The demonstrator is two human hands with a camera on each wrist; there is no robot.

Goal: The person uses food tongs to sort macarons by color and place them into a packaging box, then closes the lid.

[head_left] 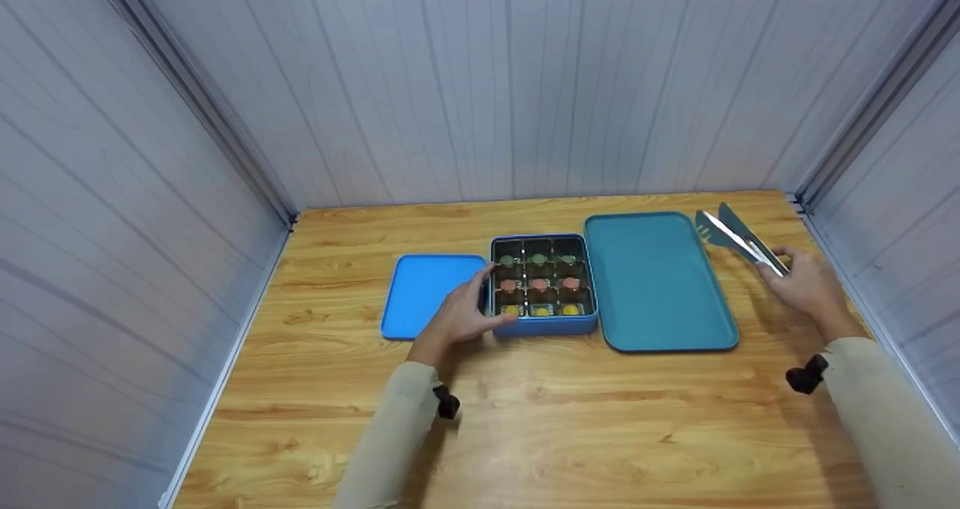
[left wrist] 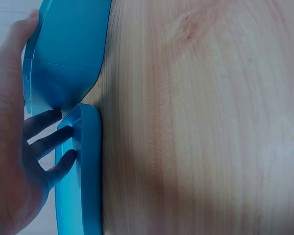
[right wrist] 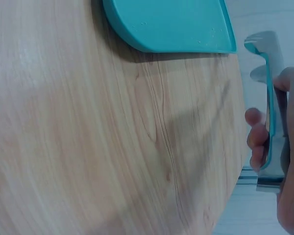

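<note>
A blue box stands mid-table, divided into several compartments that hold small green, pink and yellow pieces. My left hand is at its front left corner, the thumb touching the front rim and the other fingers spread along the left side. In the left wrist view, those loose fingers hang over the edge of a flat blue lid. Off to the right, my right hand grips metal tongs with teal tips. The tongs' two arms are apart at the tips, with nothing between them, above the table.
A teal tray lies close against the box's right side, bare on top. Left of the box is the blue lid. White panel walls enclose the wooden table at the back and both sides.
</note>
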